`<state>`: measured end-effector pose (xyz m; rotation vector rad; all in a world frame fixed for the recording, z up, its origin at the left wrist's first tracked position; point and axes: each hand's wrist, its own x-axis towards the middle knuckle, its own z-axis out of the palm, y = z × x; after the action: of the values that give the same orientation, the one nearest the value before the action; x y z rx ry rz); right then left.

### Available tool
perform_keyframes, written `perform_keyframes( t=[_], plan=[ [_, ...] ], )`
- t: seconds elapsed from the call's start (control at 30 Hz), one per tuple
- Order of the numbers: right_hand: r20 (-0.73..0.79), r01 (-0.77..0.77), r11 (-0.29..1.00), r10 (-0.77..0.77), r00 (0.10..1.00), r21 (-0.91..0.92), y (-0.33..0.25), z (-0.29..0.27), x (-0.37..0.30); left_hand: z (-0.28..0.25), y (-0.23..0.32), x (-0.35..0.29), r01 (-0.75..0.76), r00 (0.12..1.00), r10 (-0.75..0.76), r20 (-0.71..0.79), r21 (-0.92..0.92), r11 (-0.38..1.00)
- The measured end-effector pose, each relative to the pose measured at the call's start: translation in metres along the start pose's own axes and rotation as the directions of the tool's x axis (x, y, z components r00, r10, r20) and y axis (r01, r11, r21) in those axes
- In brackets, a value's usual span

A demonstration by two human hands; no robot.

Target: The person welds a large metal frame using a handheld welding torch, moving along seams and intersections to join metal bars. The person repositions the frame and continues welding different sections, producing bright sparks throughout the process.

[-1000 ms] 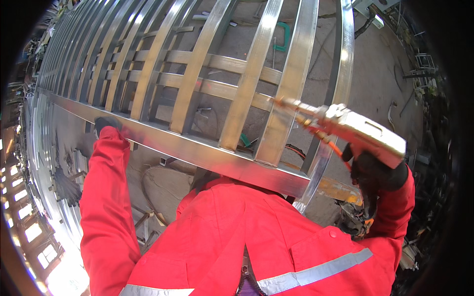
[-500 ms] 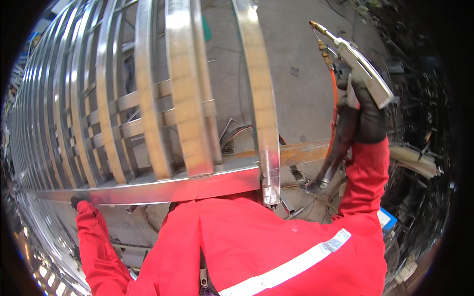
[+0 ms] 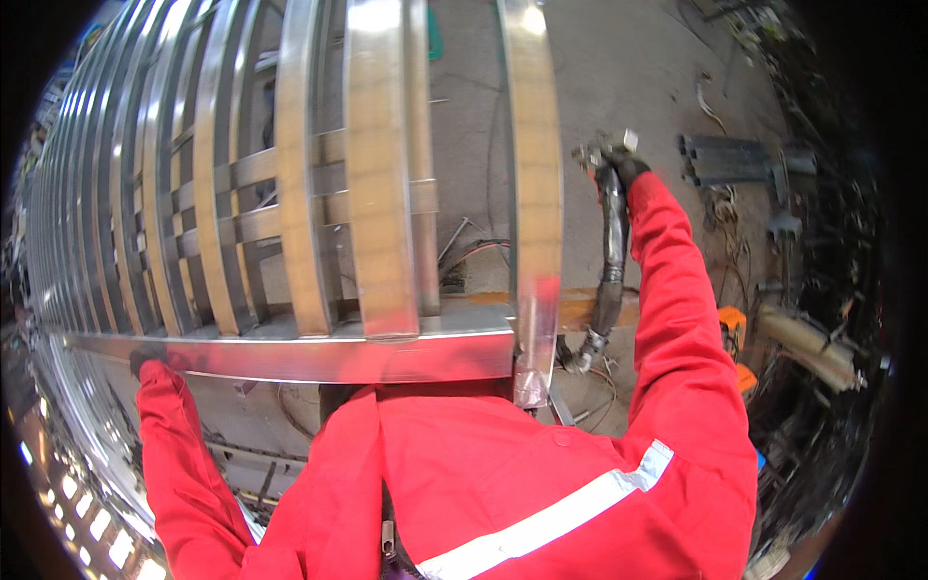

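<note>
A large frame of long silver metal tubes fills the left and far side. Its near cross rail [image 3: 435, 358] runs just in front of my body. My left hand [image 3: 147, 361], in a dark glove, touches this rail near its left end; the fingers are too dark and small to make out. My right hand [image 3: 628, 166], also gloved, is stretched forward to the right of the frame's end tube [image 3: 537, 193]. It is closed around a handheld welding gun [image 3: 594, 155], seen foreshortened and blurred. A thick black sleeved hose [image 3: 613, 242] hangs from the gun toward the floor.
Dark grey metal pieces [image 3: 720, 159] lie on the floor at the right. An orange object [image 3: 733, 329] and a pale roll-like piece [image 3: 812, 343] sit beyond my right arm. A rusty bar [image 3: 590, 307] crosses the floor, with thin cables about.
My right hand has moved forward and left, turning the welding gun away so that its long silver side no longer shows. My left hand remains at the rail, and the view has shifted slightly.
</note>
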<state>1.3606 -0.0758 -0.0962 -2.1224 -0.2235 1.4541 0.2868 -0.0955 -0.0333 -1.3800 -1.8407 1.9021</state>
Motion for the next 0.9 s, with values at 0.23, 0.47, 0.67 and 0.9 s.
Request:
perform_keyframes(
  t=[0.23,0.47,0.67,0.9],
  plan=[
    [0.252,-0.095,0.884,0.231,0.940,-0.457,0.099,0.005,0.067,0.033,0.008,-0.001,0.000,0.999,0.005,-0.051,0.099,0.995],
    [0.333,-0.048,0.822,0.283,0.899,-0.568,0.141,-0.023,0.076,-0.078,0.053,-0.054,0.316,0.868,-0.492,0.069,-0.842,0.438],
    [0.270,-0.323,0.836,0.468,0.842,-0.442,0.085,0.011,-0.019,-0.068,0.028,-0.081,0.171,0.706,-0.461,0.538,-0.761,-0.626],
    [0.296,0.273,0.922,-0.190,0.936,-0.273,0.098,-0.057,-0.130,-0.175,0.023,-0.157,0.160,0.787,-0.182,0.590,-0.479,-0.863]
  ],
)
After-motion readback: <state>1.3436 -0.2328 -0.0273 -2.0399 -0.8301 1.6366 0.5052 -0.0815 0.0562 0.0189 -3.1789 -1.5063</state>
